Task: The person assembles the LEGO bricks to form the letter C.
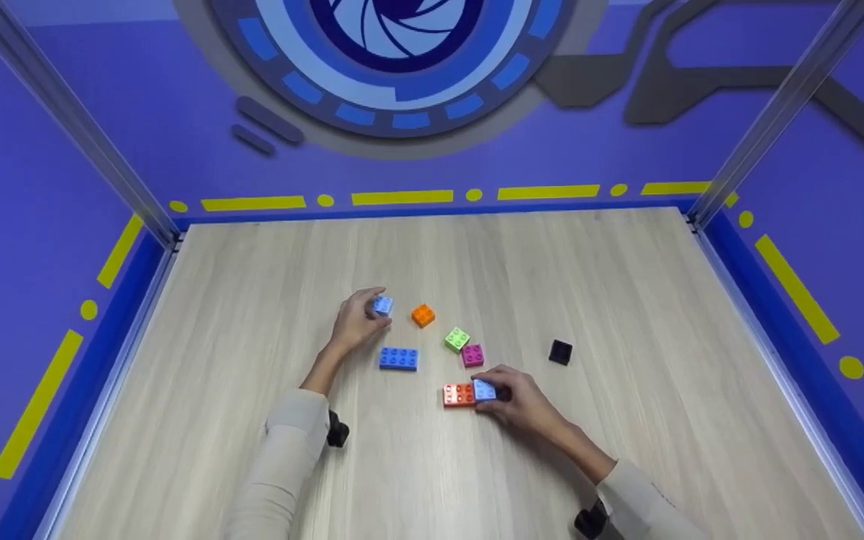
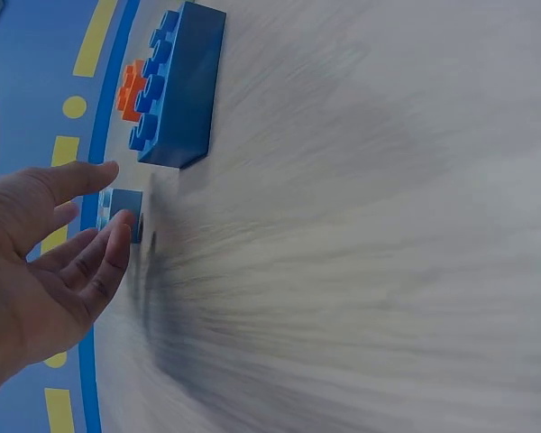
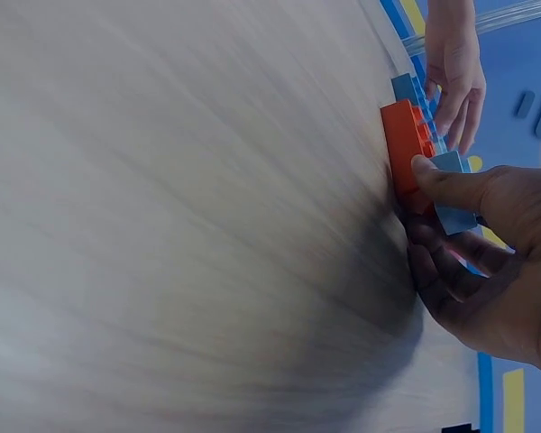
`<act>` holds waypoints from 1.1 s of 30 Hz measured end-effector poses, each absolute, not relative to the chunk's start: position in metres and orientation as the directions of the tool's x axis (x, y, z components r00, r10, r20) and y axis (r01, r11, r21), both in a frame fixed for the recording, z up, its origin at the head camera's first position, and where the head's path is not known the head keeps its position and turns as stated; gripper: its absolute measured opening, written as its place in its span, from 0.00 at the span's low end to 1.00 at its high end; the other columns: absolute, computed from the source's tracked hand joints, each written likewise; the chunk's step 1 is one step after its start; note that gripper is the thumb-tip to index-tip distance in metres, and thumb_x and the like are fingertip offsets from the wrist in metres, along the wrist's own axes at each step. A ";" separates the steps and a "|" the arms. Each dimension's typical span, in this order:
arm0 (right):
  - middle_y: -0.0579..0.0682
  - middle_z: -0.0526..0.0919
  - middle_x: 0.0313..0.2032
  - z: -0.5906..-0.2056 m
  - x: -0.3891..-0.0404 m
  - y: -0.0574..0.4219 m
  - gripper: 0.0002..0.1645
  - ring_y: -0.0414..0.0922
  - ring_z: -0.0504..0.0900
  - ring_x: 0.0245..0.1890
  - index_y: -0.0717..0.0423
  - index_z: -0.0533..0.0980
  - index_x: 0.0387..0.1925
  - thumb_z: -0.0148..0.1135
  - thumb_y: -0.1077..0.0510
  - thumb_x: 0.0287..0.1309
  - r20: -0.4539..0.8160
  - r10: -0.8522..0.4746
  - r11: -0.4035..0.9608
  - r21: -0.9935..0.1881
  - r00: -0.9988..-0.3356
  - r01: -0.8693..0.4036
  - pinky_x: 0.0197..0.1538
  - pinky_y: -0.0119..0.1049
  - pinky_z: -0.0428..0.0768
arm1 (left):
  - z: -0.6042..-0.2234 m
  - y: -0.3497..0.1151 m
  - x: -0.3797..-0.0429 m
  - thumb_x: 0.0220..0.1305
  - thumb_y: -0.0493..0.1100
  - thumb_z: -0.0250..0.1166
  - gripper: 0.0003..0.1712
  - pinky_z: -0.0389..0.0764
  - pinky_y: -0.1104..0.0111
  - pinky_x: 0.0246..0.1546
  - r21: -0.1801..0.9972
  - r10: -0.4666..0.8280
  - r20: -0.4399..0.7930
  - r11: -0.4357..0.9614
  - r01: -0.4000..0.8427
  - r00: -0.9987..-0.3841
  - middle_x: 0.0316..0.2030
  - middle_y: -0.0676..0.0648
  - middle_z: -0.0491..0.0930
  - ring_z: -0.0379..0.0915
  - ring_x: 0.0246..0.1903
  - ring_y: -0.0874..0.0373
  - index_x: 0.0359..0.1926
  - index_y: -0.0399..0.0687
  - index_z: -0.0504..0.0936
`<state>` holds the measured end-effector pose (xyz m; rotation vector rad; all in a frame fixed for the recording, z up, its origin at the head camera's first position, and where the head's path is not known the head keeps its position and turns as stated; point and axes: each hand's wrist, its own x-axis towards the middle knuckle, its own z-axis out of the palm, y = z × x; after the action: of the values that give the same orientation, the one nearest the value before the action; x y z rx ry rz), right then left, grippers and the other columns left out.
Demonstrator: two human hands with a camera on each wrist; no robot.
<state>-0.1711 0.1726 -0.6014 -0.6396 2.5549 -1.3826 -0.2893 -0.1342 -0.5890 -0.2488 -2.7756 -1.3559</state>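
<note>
My left hand point(image 1: 355, 324) reaches around a small light blue brick point(image 1: 382, 305) on the wooden table. In the left wrist view, thumb and fingers are spread either side of that brick point(image 2: 126, 209), with a gap at the thumb. My right hand point(image 1: 523, 403) pinches a second light blue brick point(image 1: 484, 389) on the right end of a longer orange-red brick point(image 1: 456, 395). The right wrist view shows the thumb crossing onto the side of the orange-red brick point(image 3: 402, 144), just below the light blue one point(image 3: 454, 198); its fingers curl behind both.
Between the hands lies a blue eight-stud brick point(image 1: 399, 359). An orange brick point(image 1: 423, 315) sits farther back, and a lime green brick point(image 1: 457, 339) touches a magenta brick point(image 1: 472, 355). A black brick point(image 1: 560, 352) stands off to the right. Blue panels point(image 1: 439, 169) border the table point(image 1: 252, 255).
</note>
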 end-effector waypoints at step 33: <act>0.43 0.78 0.39 -0.598 -0.172 0.173 0.25 0.39 0.75 0.40 0.53 0.77 0.46 0.69 0.59 0.39 0.028 -0.445 0.517 -0.808 -0.895 -0.282 0.43 0.32 0.75 | -0.579 -0.134 -0.277 0.45 0.37 0.68 0.20 0.73 0.61 0.41 0.679 0.100 0.083 0.722 0.130 -0.992 0.41 0.46 0.76 0.72 0.41 0.52 0.44 0.48 0.79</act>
<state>-0.1723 0.1725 -0.5984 -0.6239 2.5730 -1.3190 -0.2775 -0.1342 -0.5790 -0.1917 -2.8777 -1.1396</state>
